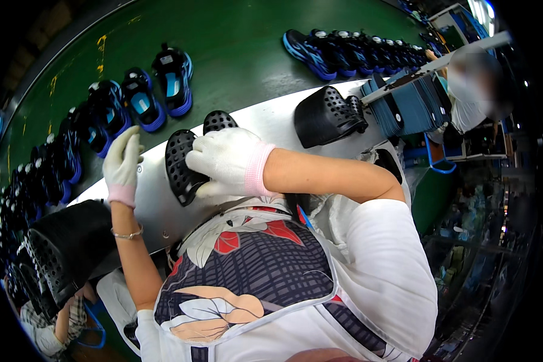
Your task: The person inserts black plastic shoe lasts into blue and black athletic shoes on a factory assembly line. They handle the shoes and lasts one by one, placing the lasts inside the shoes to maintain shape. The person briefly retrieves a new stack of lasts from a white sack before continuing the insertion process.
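My right hand (pixel 226 160), in a white knit glove with a pink cuff, reaches across my front. Its fingers curl over a black perforated insole-shaped piece (pixel 179 163) with a curved rim; the fingertips are partly hidden. A second black perforated piece (pixel 219 120) shows just beyond that hand. My left hand (pixel 124 164), gloved the same way, is raised to the left of the pieces, holding nothing, with its fingers extended. Below both hands runs a pale metal bench top (pixel 154 211).
Nested black perforated pieces stand at right (pixel 324 117) and in a larger stack at left (pixel 72 244). Blue-grey flat sheets (pixel 419 102) lean farther right. Rows of black-and-blue sneakers (pixel 174 78) line the green surface (pixel 223 48) beyond. Other people (pixel 470 90) are at both sides.
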### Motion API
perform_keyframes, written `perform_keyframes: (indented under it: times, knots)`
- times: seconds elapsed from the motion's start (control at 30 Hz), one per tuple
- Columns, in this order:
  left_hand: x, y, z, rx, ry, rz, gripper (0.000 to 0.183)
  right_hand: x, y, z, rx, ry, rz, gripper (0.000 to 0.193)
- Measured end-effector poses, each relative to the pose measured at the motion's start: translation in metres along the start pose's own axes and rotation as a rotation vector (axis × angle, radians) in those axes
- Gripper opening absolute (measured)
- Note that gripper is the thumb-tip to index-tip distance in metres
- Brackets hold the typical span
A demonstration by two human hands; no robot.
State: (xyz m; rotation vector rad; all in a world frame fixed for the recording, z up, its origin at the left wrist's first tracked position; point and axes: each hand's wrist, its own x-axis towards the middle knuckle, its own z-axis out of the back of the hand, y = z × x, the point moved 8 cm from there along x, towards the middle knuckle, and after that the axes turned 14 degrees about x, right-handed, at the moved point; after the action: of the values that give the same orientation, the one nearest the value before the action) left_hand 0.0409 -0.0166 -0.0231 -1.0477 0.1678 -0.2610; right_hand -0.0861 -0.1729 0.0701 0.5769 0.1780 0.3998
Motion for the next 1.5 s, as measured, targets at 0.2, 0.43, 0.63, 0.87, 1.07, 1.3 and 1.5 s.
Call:
perform_keyframes:
  times: [0.2,0.43,0.63,0.87,1.07,1.3,1.5]
  knots:
    - [-0.01,-0.066,-0.011,-0.822,0.381,0.141,0.065,0.009,0.034,0.063,0.089,-0.283,0.217,0.03]
    - [0.006,-0.059,-0.003,-1.132,0.196,0.11,0.041,0.056,0.014,0.051,0.364,-0.024,-0.095,0.038]
    - [0.027,-0.014,0.026,-0.966,-0.318,0.12,0.025,0.096,0.0,0.021,0.416,0.004,-0.257,0.043]
    - [0.038,0.013,0.051,-0.254,-0.202,0.062,0.042,0.13,0.005,0.018,0.081,0.013,-0.154,0.036]
    - [0.031,-0.003,0.029,0.152,-0.19,-0.261,0.039,0.126,-0.047,0.035,-0.118,-0.029,-0.287,0.036]
    - [0.051,0.009,-0.019,0.474,-0.1,-0.3,0.027,0.179,-0.061,0.044,-0.13,0.21,-0.313,0.045]
    - [0.053,0.006,-0.029,0.372,-0.151,-0.271,0.028,0.236,-0.058,0.02,-0.432,0.363,-0.457,0.039]
